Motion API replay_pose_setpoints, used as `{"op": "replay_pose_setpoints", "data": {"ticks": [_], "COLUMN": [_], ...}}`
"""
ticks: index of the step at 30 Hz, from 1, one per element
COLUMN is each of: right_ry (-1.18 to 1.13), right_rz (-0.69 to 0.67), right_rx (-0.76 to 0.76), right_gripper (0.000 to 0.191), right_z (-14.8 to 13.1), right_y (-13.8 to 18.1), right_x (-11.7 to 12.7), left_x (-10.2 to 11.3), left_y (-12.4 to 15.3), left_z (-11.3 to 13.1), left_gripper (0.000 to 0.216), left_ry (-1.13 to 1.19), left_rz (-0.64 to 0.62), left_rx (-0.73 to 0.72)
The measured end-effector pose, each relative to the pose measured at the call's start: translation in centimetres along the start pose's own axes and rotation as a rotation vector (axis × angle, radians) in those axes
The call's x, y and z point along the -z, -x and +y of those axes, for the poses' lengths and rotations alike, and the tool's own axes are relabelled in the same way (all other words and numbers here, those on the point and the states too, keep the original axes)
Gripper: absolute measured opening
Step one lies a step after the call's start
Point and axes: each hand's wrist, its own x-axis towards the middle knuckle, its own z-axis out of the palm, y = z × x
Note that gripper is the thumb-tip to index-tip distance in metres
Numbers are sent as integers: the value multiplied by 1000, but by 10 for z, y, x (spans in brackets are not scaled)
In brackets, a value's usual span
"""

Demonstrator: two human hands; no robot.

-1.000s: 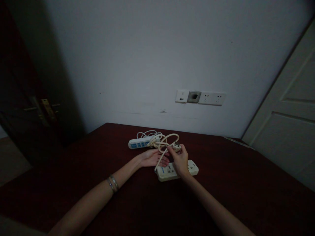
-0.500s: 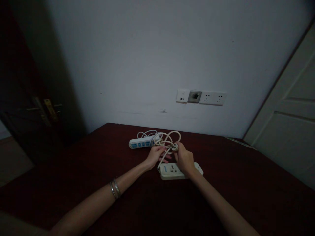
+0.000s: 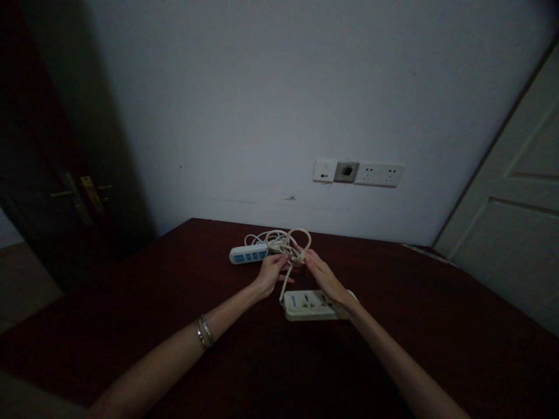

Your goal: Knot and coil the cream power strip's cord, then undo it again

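The cream cord (image 3: pixel 287 249) was bunched in a loose tangle between the two hands, over the far middle part of the dark red table (image 3: pixel 209 372), with one round loop standing out at the top. A straight length of it ran down to the left end of the cream power strip (image 3: pixel 303 314), which lay flat on the table nearer the person. The left hand (image 3: pixel 271 272) came to the tangle from the left, its thumb and forefinger pinched together on the cord while the other fingers spread loosely below. The right hand (image 3: pixel 325 276) reached in from the other side, its fingertips against the bundle; whether they gripped it, I could not tell. The right wrist crossed above the right end of the cream strip. Just behind the left hand lay a white power strip (image 3: pixel 247 254) with blue sockets, partly covered by coils. Two bracelets (image 3: pixel 203 331) circled the left wrist. Beyond the table, wall sockets (image 3: pixel 378 174) sat on the pale wall (image 3: pixel 244 105).
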Motion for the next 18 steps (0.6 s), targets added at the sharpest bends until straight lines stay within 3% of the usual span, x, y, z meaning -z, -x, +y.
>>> {"op": "replay_pose_setpoints", "data": {"ticks": [7, 10, 15, 18], "right_ry": [-106, -135, -299, -290], "right_rz": [83, 172, 258, 265], "right_rx": [22, -33, -252, -270], "right_gripper": [28, 28, 37, 38], "right_z": [-1, 5, 15, 13], "right_y": [-7, -9, -9, -8], "right_x": [-6, -4, 7, 10], "left_x": [-3, -1, 4, 2], "left_y": [0, 3, 5, 2], "left_z": [3, 5, 6, 5], "left_gripper": [13, 15, 28, 33], "left_ry": [31, 128, 263, 204], "left_rz": [22, -70, -319, -310], "left_rx": [-29, -15, -21, -14]}}
